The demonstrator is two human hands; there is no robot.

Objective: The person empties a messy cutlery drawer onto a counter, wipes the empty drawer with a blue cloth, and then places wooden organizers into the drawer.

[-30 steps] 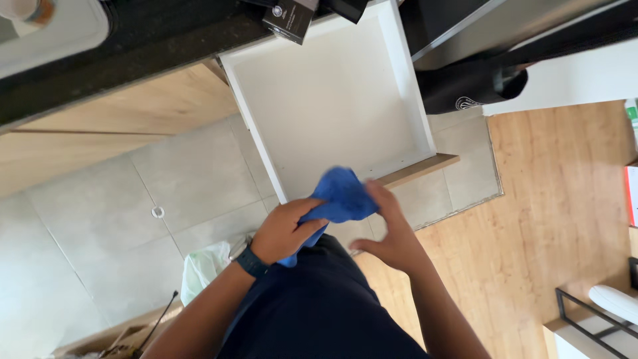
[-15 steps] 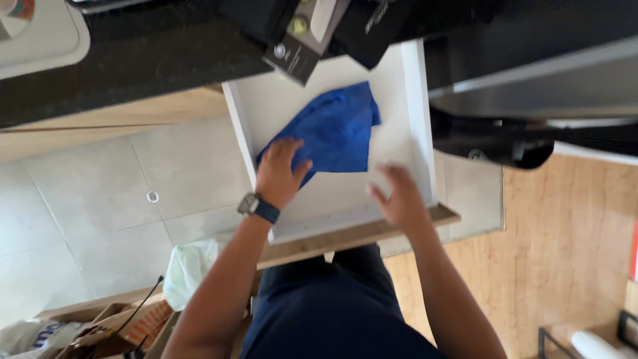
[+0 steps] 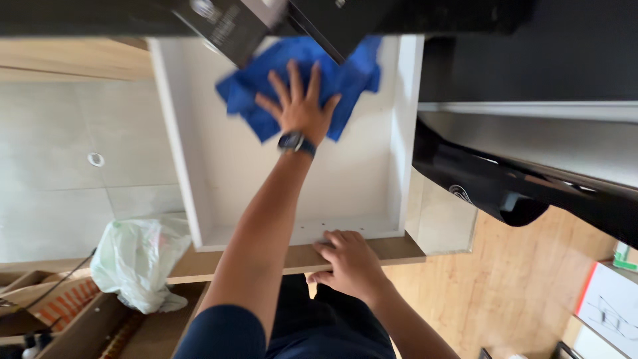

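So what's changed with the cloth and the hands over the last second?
The left hand carried the blue cloth from the drawer's front edge to its far end and now presses it flat there. The right hand let go and settled on the wooden drawer front. The white drawer stays open.

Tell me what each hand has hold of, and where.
The left hand presses flat on the middle of the blue cloth, fingers spread, not gripping. The right hand rests on the drawer's wooden front edge.
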